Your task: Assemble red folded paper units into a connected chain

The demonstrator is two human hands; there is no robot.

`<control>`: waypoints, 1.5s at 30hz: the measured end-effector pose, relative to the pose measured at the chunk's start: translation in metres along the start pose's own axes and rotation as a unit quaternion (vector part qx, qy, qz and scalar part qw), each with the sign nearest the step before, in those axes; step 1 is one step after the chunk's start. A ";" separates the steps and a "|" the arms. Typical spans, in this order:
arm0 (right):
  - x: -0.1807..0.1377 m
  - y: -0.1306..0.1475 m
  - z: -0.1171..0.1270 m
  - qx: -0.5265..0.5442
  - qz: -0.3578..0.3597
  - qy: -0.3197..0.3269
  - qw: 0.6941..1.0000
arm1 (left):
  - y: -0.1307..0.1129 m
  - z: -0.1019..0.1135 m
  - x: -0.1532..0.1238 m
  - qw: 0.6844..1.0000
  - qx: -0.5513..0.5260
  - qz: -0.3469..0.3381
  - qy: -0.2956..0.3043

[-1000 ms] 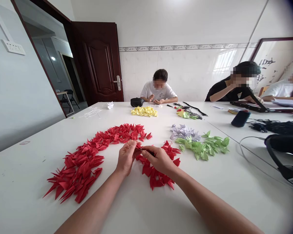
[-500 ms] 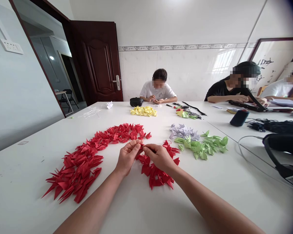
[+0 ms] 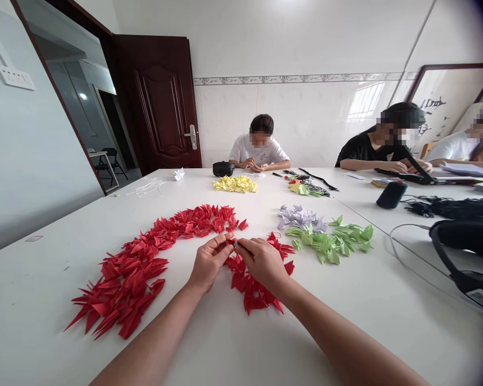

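My left hand (image 3: 208, 261) is closed in a pinch above the white table, thumb and fingertips on a small red folded paper piece (image 3: 232, 242). Touching it from the other side, my right hand (image 3: 264, 262) is closed too, its fingertips pressed on the same piece. The fingers cover most of this paper, and a tiny dark spot shows between them. Beneath and beside my right hand lies a small heap of red paper cranes (image 3: 253, 297). A longer curved heap of red paper cranes (image 3: 134, 268) stretches to the left of and beyond my hands.
Purple paper cranes (image 3: 300, 219) and green ones (image 3: 333, 241) lie to the right, yellow ones (image 3: 235, 184) farther back. A black thread spool (image 3: 392, 194) and a black headset (image 3: 462, 257) are at right. One person (image 3: 260, 147) sits opposite; two more sit at the far right.
My fingers have shifted slightly around the red paper, the left fingers straightening a little. The whole view has moved slightly; the heaps look unchanged.
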State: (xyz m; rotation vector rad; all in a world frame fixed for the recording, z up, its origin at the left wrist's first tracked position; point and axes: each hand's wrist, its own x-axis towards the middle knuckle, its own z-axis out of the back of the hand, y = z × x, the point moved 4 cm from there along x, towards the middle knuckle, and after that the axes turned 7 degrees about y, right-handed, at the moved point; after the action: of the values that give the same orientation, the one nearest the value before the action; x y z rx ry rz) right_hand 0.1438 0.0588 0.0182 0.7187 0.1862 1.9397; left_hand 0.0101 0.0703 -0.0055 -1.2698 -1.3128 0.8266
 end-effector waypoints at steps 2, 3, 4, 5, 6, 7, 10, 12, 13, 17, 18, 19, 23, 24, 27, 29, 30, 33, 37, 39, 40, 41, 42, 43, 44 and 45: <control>0.000 0.000 0.000 -0.017 0.000 0.003 1.000 | 0.000 0.000 0.000 1.000 0.007 0.005 0.001; 0.000 0.000 0.000 -0.022 0.001 0.002 1.000 | 0.000 0.000 0.000 1.000 0.008 0.007 0.002; 0.000 0.000 0.000 -0.024 0.002 0.001 1.000 | 0.000 0.001 0.000 1.000 0.009 0.009 0.003; 0.000 0.001 0.000 -0.026 0.004 -0.001 1.000 | 0.000 0.001 0.000 1.000 0.011 0.011 0.002; 0.000 0.001 0.000 -0.027 0.006 -0.002 1.000 | 0.000 0.001 0.000 1.000 0.012 0.013 0.002; 0.000 0.001 0.000 -0.027 0.008 -0.002 1.000 | 0.000 0.001 0.000 1.000 0.013 0.014 0.001; 0.000 0.001 -0.001 -0.025 0.008 0.003 1.000 | 0.000 0.001 0.000 1.000 0.013 0.010 -0.001; 0.000 0.002 -0.001 -0.026 0.008 0.006 1.000 | 0.000 0.002 0.000 1.000 0.020 0.006 -0.008; 0.000 0.001 -0.001 -0.027 0.007 0.007 1.000 | 0.000 0.003 0.000 0.999 0.028 0.004 -0.017; 0.000 -0.001 -0.002 -0.039 0.003 0.011 0.999 | -0.005 0.011 0.002 0.993 0.098 -0.015 -0.067; 0.000 -0.002 -0.002 -0.042 0.003 0.013 0.999 | -0.007 0.013 0.002 0.989 0.124 -0.023 -0.078; 0.000 -0.003 -0.002 -0.044 0.002 0.015 0.999 | -0.008 0.015 0.002 0.984 0.150 -0.029 -0.085; 0.002 -0.008 0.000 -0.040 -0.011 0.009 0.999 | -0.008 0.019 0.001 0.972 0.214 -0.041 -0.088; 0.002 -0.009 0.001 -0.036 -0.020 0.005 0.999 | -0.007 0.019 0.002 0.973 0.217 -0.035 -0.077; 0.004 -0.012 0.004 -0.023 -0.041 -0.003 0.999 | 0.000 0.016 0.003 0.977 0.210 -0.007 -0.032; 0.004 -0.014 0.006 -0.012 -0.047 -0.006 0.999 | 0.003 0.015 0.005 0.979 0.204 0.005 -0.019; 0.005 -0.015 0.007 -0.006 -0.052 -0.007 0.999 | 0.005 0.015 0.006 0.979 0.203 0.005 -0.021; 0.007 -0.025 0.010 0.006 -0.092 -0.009 0.996 | 0.009 0.015 0.008 0.982 0.187 0.001 -0.022; 0.029 -0.045 0.007 -0.023 -0.170 0.019 0.985 | 0.016 0.012 0.011 0.988 0.157 -0.002 0.006; 0.049 -0.055 0.001 -0.037 -0.192 0.044 0.980 | 0.016 0.012 0.012 0.986 0.165 -0.015 -0.005; 0.060 -0.059 -0.003 -0.039 -0.198 0.050 0.978 | 0.015 0.013 0.012 0.985 0.171 -0.023 -0.015; 0.072 -0.064 -0.007 -0.040 -0.212 0.055 0.975 | 0.015 0.014 0.012 0.984 0.177 -0.030 -0.023; 0.083 -0.069 -0.012 -0.039 -0.227 0.061 0.971 | 0.015 0.015 0.013 0.983 0.179 -0.034 -0.031; 0.093 -0.075 -0.017 -0.037 -0.245 0.067 0.966 | 0.015 0.016 0.013 0.983 0.176 -0.035 -0.036; 0.101 -0.079 -0.022 -0.033 -0.262 0.074 0.962 | 0.015 0.017 0.013 0.984 0.172 -0.032 -0.040; 0.108 -0.083 -0.027 -0.027 -0.276 0.080 0.957 | 0.016 0.017 0.014 0.985 0.166 -0.029 -0.042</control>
State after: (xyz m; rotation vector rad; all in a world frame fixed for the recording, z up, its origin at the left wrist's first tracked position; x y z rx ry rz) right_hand 0.1601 0.1958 0.0042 0.4120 0.3893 1.4560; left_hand -0.0010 0.0898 -0.0208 -0.9377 -1.2114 1.0192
